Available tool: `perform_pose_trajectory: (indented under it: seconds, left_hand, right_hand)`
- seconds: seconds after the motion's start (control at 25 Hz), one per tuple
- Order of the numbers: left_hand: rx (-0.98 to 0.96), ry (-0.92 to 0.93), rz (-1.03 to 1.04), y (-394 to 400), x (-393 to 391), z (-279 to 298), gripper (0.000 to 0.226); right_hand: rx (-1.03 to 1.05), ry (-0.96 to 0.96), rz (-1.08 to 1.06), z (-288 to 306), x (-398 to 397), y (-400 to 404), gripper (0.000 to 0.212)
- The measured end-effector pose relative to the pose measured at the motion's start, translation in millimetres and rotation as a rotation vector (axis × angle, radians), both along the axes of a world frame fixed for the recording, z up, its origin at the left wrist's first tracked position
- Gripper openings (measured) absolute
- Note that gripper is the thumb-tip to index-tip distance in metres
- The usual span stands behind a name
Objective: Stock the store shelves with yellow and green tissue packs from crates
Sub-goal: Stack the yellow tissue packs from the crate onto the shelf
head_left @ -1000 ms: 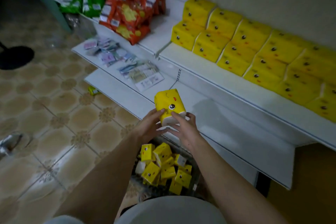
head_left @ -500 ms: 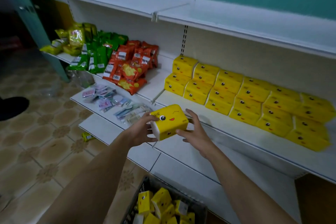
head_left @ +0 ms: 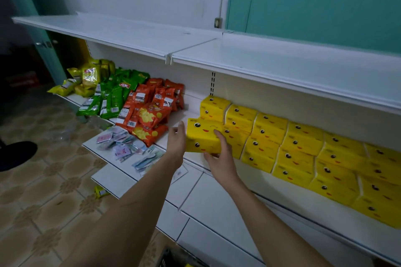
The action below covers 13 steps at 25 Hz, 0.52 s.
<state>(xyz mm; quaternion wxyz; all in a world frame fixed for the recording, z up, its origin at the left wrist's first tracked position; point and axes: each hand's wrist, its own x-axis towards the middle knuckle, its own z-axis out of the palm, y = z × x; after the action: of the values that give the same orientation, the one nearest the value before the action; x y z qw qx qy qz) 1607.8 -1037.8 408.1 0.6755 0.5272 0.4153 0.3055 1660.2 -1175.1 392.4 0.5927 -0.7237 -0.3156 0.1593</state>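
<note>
Both hands hold yellow tissue pack (head_left: 202,136) at left end of shelf row (head_left: 303,147): left hand (head_left: 176,140) flat against its side, right hand (head_left: 219,154) grip wrapped around it, bottom edge hidden. Crate (head_left: 168,259) cut off at frame bottom.

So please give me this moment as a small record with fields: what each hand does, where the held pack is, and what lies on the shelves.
held item: yellow tissue pack, at the left end of the front row
left hand: flat against the pack's left side
right hand: fingers over the top, thumb under
middle shelf: stocked yellow packs in rows
left of the packs: red snack bags, green snack bags
top shelf: bare where visible
</note>
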Motion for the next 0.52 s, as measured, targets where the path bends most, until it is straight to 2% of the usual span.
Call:
perform_pose_trajectory:
  seconds: [0.12, 0.24, 0.32, 0.4, 0.52]
  left_hand:
    - [-0.018, -0.115, -0.024, 12.7, 28.3, -1.3, 0.060]
    - [0.160, 0.008, -0.098, 25.7, 52.1, -9.3, 0.048]
    - [0.293, 0.188, -0.089, 40.1, 67.9, -20.1, 0.055]
    - [0.347, 0.329, -0.065, 51.9, 82.1, -27.7, 0.061]
    - [0.283, 0.246, -0.007, 61.4, 99.5, -32.6, 0.056]
  right_hand:
    - [-0.045, -0.035, -0.022, 5.7, 23.5, 18.2, 0.070]
    - [-0.126, -0.065, 0.015, 6.9, 48.6, 34.3, 0.071]
    - [-0.197, -0.095, 0.041, 5.5, 61.9, 43.4, 0.071]
    - [-0.262, -0.128, 0.064, 1.6, 74.1, 53.1, 0.072]
    - [-0.345, -0.169, 0.098, -2.6, 88.6, 64.5, 0.074]
